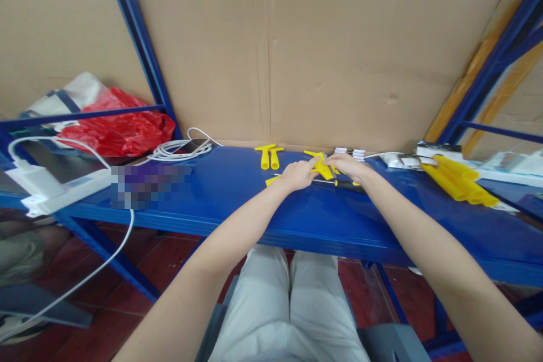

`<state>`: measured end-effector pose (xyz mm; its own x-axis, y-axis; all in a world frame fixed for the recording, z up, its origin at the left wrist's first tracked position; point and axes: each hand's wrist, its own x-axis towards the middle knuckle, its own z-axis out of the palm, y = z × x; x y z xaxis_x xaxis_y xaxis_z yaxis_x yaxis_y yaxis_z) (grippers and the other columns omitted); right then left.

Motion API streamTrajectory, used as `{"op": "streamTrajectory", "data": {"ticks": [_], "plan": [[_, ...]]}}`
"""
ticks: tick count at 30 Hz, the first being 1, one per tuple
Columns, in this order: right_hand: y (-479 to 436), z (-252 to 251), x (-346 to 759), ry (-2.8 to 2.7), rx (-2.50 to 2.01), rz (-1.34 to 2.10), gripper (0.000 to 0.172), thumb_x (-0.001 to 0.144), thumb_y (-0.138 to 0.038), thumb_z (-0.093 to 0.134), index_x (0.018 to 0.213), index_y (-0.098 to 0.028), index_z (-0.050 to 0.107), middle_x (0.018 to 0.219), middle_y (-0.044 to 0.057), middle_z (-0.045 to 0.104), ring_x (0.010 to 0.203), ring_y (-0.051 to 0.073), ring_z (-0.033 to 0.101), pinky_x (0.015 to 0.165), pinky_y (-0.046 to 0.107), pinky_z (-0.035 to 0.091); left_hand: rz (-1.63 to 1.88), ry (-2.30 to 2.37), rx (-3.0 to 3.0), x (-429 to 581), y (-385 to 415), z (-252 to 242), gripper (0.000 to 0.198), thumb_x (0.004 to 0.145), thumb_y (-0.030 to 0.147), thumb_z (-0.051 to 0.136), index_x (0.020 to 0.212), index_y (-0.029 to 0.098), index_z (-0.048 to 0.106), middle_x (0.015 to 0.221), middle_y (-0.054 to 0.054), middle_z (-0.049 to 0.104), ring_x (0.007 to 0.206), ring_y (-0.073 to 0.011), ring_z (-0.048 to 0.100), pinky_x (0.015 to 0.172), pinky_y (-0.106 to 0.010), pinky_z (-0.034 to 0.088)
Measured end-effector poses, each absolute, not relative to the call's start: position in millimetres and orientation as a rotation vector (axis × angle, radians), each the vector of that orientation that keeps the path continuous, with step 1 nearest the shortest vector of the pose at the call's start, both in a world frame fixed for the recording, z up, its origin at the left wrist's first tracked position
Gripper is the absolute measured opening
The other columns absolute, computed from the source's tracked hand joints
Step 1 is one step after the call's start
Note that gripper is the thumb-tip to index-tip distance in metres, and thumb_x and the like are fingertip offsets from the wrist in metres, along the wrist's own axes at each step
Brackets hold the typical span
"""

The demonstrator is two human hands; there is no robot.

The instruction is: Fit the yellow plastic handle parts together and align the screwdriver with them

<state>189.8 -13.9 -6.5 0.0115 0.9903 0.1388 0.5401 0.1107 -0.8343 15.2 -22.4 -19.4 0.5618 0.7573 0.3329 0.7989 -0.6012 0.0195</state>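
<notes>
Both my hands meet over the blue shelf table [314, 209] around a yellow T-shaped scraper piece [324, 169]. My left hand [299, 175] grips its left side with bent fingers. From the right, my right hand [348, 167] pinches it with the fingertips. A screwdriver [348, 185] with a black and yellow handle lies just below, its shaft pointing left. Part of another yellow piece [272, 181] sticks out beside my left hand. Two yellow T-shaped scrapers [270, 157] stand side by side farther back. Small details between the fingers are hidden.
Several yellow tubes [462, 181] lie at the right, near small white packets [399, 160]. Stacked white strips [358, 154] sit behind my right hand. At left are a coiled white cable [180, 150], a power strip [76, 189] and a red plastic bag [123, 124]. Cardboard [331, 62] walls the back.
</notes>
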Motion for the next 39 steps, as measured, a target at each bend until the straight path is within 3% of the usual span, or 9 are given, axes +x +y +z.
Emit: {"op": "streamTrajectory", "data": {"ticks": [7,12,15,23,32,39], "plan": [[-9,-10,194,-1.650,-1.477,0.777,0.023,0.072,-0.037,0.067,0.063,-0.016,0.061,0.061,0.002,0.060,0.054,0.009,0.046,0.051,0.022,0.034,-0.518,-1.305,-2.682,15,-21,-20,0.051,0.093,0.035,0.045,0.142,0.025,0.036,0.120,-0.010,0.064,0.109,-0.0269,0.062,0.089,-0.039,0.048],[-7,-9,201,-1.647,-1.478,0.720,0.013,0.074,-0.029,0.063,0.070,-0.017,0.064,0.074,0.004,0.067,0.067,0.012,0.057,0.064,0.022,0.043,-0.517,-1.317,-2.692,15,-21,-20,0.051,0.092,0.035,0.045,0.141,0.026,0.038,0.120,-0.008,0.064,0.109,-0.0263,0.061,0.089,-0.037,0.048],[-1,-9,214,-1.675,-1.532,0.524,0.009,0.076,-0.018,0.056,0.074,-0.016,0.065,0.083,0.005,0.069,0.076,0.013,0.061,0.072,0.024,0.045,-0.516,-1.331,-2.684,15,-22,-20,0.051,0.092,0.036,0.045,0.141,0.026,0.039,0.121,-0.009,0.064,0.110,-0.0267,0.061,0.090,-0.036,0.048],[9,-8,272,-1.848,-2.014,-0.241,0.027,0.071,-0.009,0.053,0.085,-0.020,0.074,0.095,0.011,0.071,0.098,0.027,0.062,0.084,0.036,0.046,-0.519,-1.335,-2.690,15,-22,-20,0.052,0.092,0.037,0.044,0.142,0.025,0.037,0.123,-0.010,0.063,0.111,-0.0284,0.060,0.089,-0.038,0.048],[17,-26,303,-1.923,-2.235,-0.197,0.038,0.074,-0.012,0.055,0.107,-0.019,0.072,0.113,0.012,0.067,0.106,0.026,0.061,0.086,0.035,0.047,-0.510,-1.338,-2.696,16,-24,-17,0.052,0.093,0.035,0.044,0.143,0.024,0.036,0.124,-0.010,0.062,0.113,-0.0271,0.059,0.092,-0.037,0.047],[20,-33,308,-1.928,-2.259,-0.208,0.032,0.075,-0.011,0.054,0.100,-0.016,0.073,0.103,0.012,0.070,0.099,0.023,0.064,0.083,0.028,0.048,-0.496,-1.373,-2.697,16,-26,-16,0.052,0.093,0.036,0.043,0.144,0.026,0.035,0.125,-0.010,0.061,0.113,-0.0266,0.059,0.092,-0.037,0.046]]}}
